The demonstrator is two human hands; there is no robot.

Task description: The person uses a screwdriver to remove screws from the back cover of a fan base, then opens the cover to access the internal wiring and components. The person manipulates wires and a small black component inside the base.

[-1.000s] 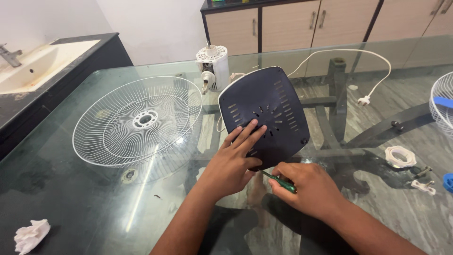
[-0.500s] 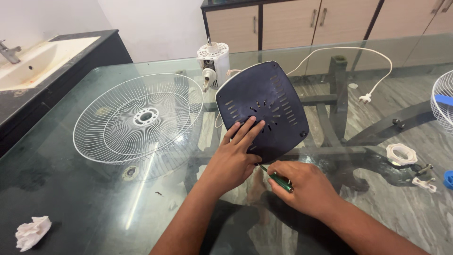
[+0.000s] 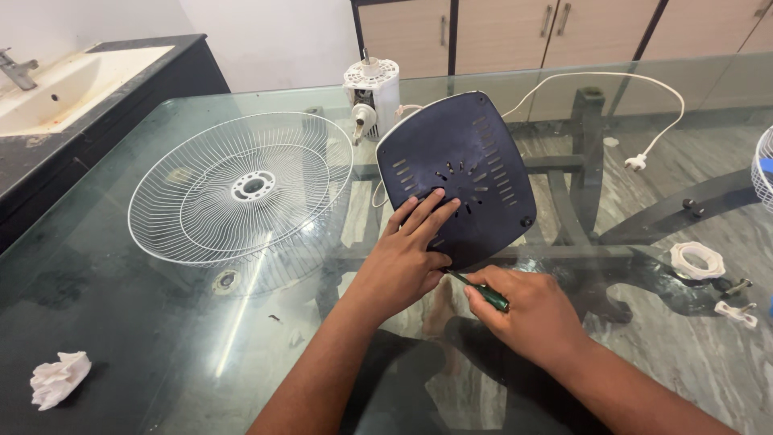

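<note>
Pressing flat on the dark slotted fan base plate (image 3: 463, 173), the left hand (image 3: 403, 262) has its fingers (image 3: 427, 211) spread and released, grasping nothing, only steadying the plate. The plate lies near the middle of the glass desk (image 3: 145, 338), underside up. The right hand (image 3: 527, 310) is clenched around one green-handled screwdriver (image 3: 483, 292), whose tip meets the plate's near edge. Judging by this, the fan is largely apart already, and the plate's fastening seems to be the work in hand; whether a screw sits under the tip cannot be told. To the left lies one white wire guard (image 3: 241, 189); a second guard (image 3: 761, 169) shows at the right edge. One white motor housing (image 3: 372, 97) stands at the far side, its cord ending in one plug (image 3: 636, 162). Right of the hands lie one white ring nut (image 3: 696, 259) and a small white clip (image 3: 737, 312). One crumpled cloth (image 3: 58, 377) lies near left.
</note>
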